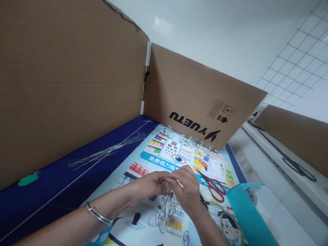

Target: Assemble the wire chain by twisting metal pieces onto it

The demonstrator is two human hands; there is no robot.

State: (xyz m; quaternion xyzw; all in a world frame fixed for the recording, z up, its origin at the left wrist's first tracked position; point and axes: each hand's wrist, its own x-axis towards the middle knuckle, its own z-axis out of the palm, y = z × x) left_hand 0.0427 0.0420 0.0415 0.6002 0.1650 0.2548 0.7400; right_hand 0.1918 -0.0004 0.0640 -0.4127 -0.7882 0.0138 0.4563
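Note:
My left hand (153,183) and my right hand (186,186) meet over the printed sheet, their fingers closed together. Between the fingertips they pinch a bunch of thin silvery wire loops (164,212), which dangles below in a tangle. Clear bead-like bits seem to show among the loops, but they are too small to make out. Just right of my right hand lie red-handled scissors (217,190), blades pointing away to the left. Closer in is a tool with a yellow handle (215,205), partly hidden by that hand. A few small dark loops (186,239) rest under my right forearm.
Cardboard walls stand at the left (68,68) and back (187,84). Clear sparkly pieces (190,140) line the back wall's foot. A bundle of straight wires (108,151) lies left. At right are a teal box (253,217) and a round clear dish (231,231).

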